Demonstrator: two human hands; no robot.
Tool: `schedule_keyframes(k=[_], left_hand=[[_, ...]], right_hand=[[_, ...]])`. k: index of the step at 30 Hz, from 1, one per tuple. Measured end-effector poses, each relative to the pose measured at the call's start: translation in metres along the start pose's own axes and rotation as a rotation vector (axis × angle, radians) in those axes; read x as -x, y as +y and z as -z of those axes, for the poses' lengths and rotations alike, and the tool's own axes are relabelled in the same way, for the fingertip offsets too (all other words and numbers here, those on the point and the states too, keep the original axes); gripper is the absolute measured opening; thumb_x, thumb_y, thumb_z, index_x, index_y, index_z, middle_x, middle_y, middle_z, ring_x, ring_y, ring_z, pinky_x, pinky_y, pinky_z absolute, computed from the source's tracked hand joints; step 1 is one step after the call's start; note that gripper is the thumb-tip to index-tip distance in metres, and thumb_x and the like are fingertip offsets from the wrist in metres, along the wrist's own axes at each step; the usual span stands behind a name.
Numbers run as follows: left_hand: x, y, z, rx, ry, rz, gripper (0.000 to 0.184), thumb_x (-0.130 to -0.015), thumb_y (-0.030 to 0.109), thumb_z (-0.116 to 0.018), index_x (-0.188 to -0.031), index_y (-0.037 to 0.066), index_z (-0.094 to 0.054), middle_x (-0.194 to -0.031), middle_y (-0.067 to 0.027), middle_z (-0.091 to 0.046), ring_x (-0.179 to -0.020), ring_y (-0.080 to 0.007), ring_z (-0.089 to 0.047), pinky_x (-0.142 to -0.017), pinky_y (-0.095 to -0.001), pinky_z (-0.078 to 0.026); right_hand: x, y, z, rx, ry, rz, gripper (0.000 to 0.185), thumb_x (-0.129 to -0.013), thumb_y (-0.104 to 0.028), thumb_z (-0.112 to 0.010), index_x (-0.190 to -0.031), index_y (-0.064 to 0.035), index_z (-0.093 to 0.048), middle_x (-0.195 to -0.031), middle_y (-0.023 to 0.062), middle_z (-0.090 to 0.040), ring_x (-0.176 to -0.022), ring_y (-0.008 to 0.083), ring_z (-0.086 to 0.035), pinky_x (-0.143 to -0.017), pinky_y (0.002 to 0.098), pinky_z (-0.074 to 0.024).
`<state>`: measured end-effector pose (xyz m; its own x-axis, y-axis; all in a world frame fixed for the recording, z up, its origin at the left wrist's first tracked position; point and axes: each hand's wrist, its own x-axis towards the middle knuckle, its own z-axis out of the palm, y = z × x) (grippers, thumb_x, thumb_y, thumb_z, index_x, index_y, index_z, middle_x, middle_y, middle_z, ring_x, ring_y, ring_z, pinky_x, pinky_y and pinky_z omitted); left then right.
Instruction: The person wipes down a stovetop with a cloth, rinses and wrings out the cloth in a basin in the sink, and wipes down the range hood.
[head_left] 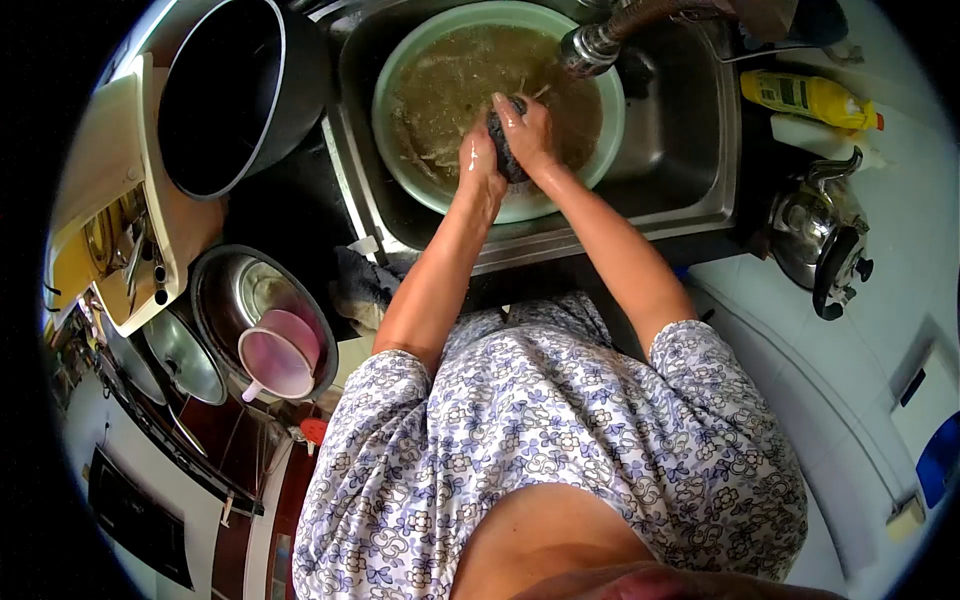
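A pale green basin [612, 140] of murky brown water, with pale bits in it, sits in the steel sink. Over its near part, my left hand [479, 160] and my right hand [527, 135] press a dark grey, rough-looking object [507, 150] between them. The fingers of both hands are closed around it, and wet skin shines on both. What the dark object is cannot be made out. The faucet [590, 50] hangs over the basin's far right edge.
A large dark pot [285, 100] stands left of the sink. Below it, a metal bowl [215, 290] holds a pink dipper [280, 355]. A cloth [362, 285] lies by the sink's near left corner. At right are a yellow bottle [805, 97] and a kettle [805, 225].
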<state>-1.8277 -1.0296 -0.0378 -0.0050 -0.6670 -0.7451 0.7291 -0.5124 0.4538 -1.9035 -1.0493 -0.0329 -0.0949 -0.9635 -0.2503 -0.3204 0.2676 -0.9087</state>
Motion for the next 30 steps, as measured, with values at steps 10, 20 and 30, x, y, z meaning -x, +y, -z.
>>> schedule_keyframes(k=[10, 20, 30], left_hand=[[0.001, 0.03, 0.047, -0.112, 0.033, 0.058, 0.07, -0.087, 0.055, -0.039, -0.136, 0.008, -0.023, -0.136, -0.0154, -0.029, -0.123, -0.0327, -0.032, -0.099, -0.0521, -0.023], [0.021, 0.02, 0.024, -0.253, -0.025, 0.347, 0.063, -0.09, 0.053, -0.029, -0.133, 0.008, -0.03, -0.132, -0.0176, -0.036, -0.116, -0.0326, -0.043, -0.094, -0.0489, -0.035], [-0.004, 0.032, 0.018, 0.085, -0.173, 0.299, 0.032, -0.088, 0.031, -0.052, -0.097, 0.001, -0.054, -0.084, -0.0132, -0.06, -0.071, -0.0253, -0.06, -0.061, -0.0372, -0.05]], right_hand=[[-0.029, 0.123, 0.019, 0.269, -0.206, -0.211, 0.067, -0.084, -0.04, -0.05, -0.135, -0.0038, -0.025, -0.133, 0.0199, -0.037, -0.119, 0.0345, -0.039, -0.096, 0.0439, -0.0327], [0.008, 0.039, 0.008, 0.5, 0.004, 0.214, 0.032, -0.07, -0.01, -0.064, -0.101, -0.0152, -0.059, -0.093, 0.0102, -0.059, -0.09, 0.032, -0.052, -0.079, 0.0418, -0.0408], [0.08, -0.077, 0.063, 0.595, -0.252, 0.867, 0.031, -0.065, -0.011, -0.067, -0.095, -0.0166, -0.06, -0.077, 0.004, -0.053, -0.085, 0.0237, -0.05, -0.085, 0.0389, -0.0356]])
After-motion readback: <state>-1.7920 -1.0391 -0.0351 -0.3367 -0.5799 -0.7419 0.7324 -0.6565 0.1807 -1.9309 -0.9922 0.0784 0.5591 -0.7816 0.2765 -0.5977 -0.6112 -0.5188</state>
